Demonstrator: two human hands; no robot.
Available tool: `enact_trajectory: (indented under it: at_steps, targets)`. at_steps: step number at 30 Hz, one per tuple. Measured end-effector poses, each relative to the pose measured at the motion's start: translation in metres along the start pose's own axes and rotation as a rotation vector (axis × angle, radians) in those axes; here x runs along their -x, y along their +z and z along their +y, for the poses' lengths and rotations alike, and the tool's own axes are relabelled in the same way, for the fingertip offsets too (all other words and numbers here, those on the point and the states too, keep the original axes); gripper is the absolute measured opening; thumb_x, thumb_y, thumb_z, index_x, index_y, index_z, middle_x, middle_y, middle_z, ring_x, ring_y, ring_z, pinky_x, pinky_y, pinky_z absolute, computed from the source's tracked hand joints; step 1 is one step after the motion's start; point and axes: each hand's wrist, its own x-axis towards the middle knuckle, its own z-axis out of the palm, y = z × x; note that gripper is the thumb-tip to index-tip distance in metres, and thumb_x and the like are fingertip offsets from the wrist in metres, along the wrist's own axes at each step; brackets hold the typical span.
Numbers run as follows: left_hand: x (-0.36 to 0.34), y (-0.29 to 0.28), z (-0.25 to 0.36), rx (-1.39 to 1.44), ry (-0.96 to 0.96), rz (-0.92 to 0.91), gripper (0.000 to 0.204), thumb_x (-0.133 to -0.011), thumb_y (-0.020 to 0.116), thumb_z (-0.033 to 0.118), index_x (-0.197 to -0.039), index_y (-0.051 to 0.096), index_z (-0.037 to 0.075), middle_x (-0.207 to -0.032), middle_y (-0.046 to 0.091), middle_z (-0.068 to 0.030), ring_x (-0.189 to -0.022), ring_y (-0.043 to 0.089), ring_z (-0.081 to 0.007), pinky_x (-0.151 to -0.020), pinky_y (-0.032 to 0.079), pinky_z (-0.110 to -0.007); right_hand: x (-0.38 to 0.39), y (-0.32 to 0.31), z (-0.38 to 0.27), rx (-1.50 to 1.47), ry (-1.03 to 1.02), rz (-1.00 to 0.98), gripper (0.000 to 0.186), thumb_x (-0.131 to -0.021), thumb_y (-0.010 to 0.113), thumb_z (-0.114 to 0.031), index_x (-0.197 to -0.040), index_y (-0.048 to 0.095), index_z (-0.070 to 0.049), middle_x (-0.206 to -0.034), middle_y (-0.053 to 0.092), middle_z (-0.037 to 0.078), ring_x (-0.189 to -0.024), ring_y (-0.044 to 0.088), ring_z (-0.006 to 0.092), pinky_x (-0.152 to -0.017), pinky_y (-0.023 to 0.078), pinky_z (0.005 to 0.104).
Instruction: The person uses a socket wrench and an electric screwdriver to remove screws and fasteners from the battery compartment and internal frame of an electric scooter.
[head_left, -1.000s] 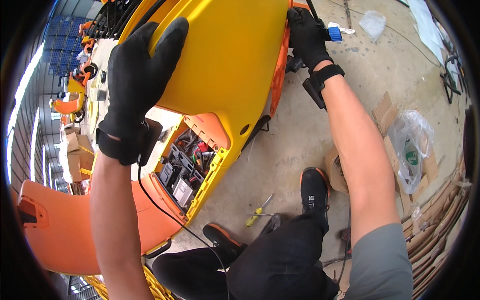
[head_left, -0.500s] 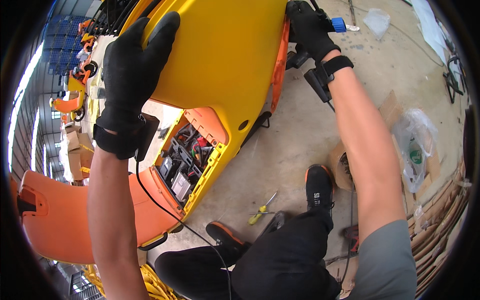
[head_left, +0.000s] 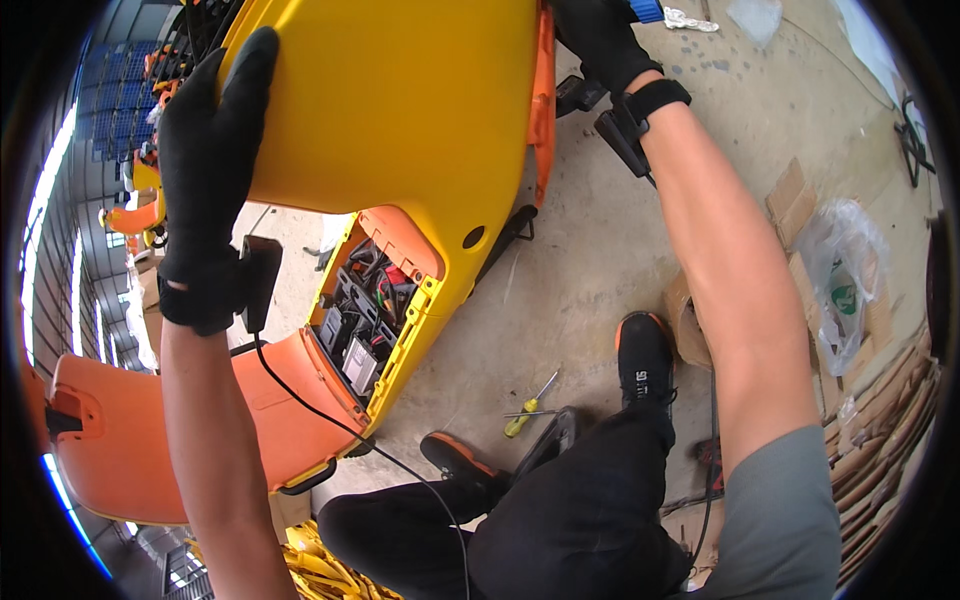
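Note:
A large yellow body panel (head_left: 390, 110) of a scooter fills the upper middle. My left hand (head_left: 210, 140), in a black glove, grips its left edge; the thumb lies on the front face and the other fingers are partly hidden. By the panel's upper right edge is my right hand (head_left: 605, 50), also gloved; its fingers are cut off by the top of the picture. A blue ribbed cap (head_left: 647, 10) shows beside that hand. Below the panel, an open yellow compartment (head_left: 425, 300) holds dark parts and wires (head_left: 365, 300). A curved orange panel (head_left: 120, 430) extends left from it.
A yellow-handled screwdriver (head_left: 520, 420) lies on the concrete floor near my shoes (head_left: 643, 365). To the right are a clear plastic bag (head_left: 840, 290) and stacked cardboard (head_left: 880, 450). Other scooters (head_left: 135, 215) stand at the left. Yellow pieces (head_left: 330, 565) lie at the bottom.
The view has shifted slightly. My left hand and the yellow panel's upper part now appear farther left. My right hand sits higher, with more of its fingers out of the picture.

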Motion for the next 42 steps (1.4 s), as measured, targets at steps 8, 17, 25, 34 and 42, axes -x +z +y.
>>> enact_trajectory:
  at_steps: [8, 17, 25, 34, 42]
  targets:
    - [-0.015, -0.004, 0.003, 0.048, -0.018, -0.134, 0.050, -0.090, 0.058, 0.049, -0.095, 0.064, 0.000, -0.062, 0.056, -0.0022, -0.056, 0.058, -0.0087, -0.053, 0.045, -0.023, -0.005, 0.004, -0.002, 0.151, -0.135, -0.003, 0.037, -0.099, 0.039, -0.031, -0.095, 0.060, -0.001, -0.089, 0.062, 0.025, -0.086, 0.058, 0.0407, -0.075, 0.046, 0.0430]
    - [-0.020, 0.007, 0.023, 0.066, -0.110, -0.146, 0.044, -0.087, 0.065, 0.042, -0.090, 0.065, -0.002, -0.065, 0.063, -0.0043, -0.056, 0.059, -0.0098, -0.052, 0.046, -0.026, -0.012, 0.005, 0.048, 0.300, -0.469, 0.009, 0.027, -0.093, 0.047, -0.030, -0.096, 0.060, -0.007, -0.090, 0.062, 0.018, -0.087, 0.060, 0.0376, -0.074, 0.049, 0.0423]
    - [-0.012, -0.001, 0.025, 0.098, -0.156, -0.161, 0.046, -0.085, 0.067, 0.043, -0.092, 0.066, -0.003, -0.069, 0.067, -0.0070, -0.059, 0.064, -0.0127, -0.056, 0.048, -0.026, -0.003, 0.007, 0.023, 0.105, -0.247, -0.154, 0.020, -0.095, 0.044, -0.020, -0.091, 0.056, -0.003, -0.086, 0.060, 0.019, -0.078, 0.059, 0.0364, -0.066, 0.048, 0.0380]
    - [-0.017, 0.003, 0.024, -0.015, -0.113, -0.118, 0.059, -0.081, 0.065, 0.054, -0.086, 0.064, -0.004, -0.067, 0.067, -0.0128, -0.061, 0.068, -0.0220, -0.059, 0.052, -0.029, 0.004, -0.005, 0.006, 0.118, -0.284, -0.081, 0.027, -0.093, 0.049, -0.027, -0.084, 0.055, -0.003, -0.077, 0.057, 0.019, -0.076, 0.057, 0.0370, -0.066, 0.045, 0.0412]
    - [-0.012, 0.003, 0.012, -0.008, -0.090, -0.110, 0.062, -0.081, 0.064, 0.057, -0.089, 0.065, -0.004, -0.066, 0.066, -0.0141, -0.060, 0.068, -0.0236, -0.057, 0.052, -0.033, 0.008, -0.014, 0.010, -0.189, -0.055, -0.260, 0.030, -0.093, 0.054, -0.032, -0.087, 0.062, -0.004, -0.067, 0.059, 0.009, -0.064, 0.060, 0.0224, -0.060, 0.047, 0.0324]
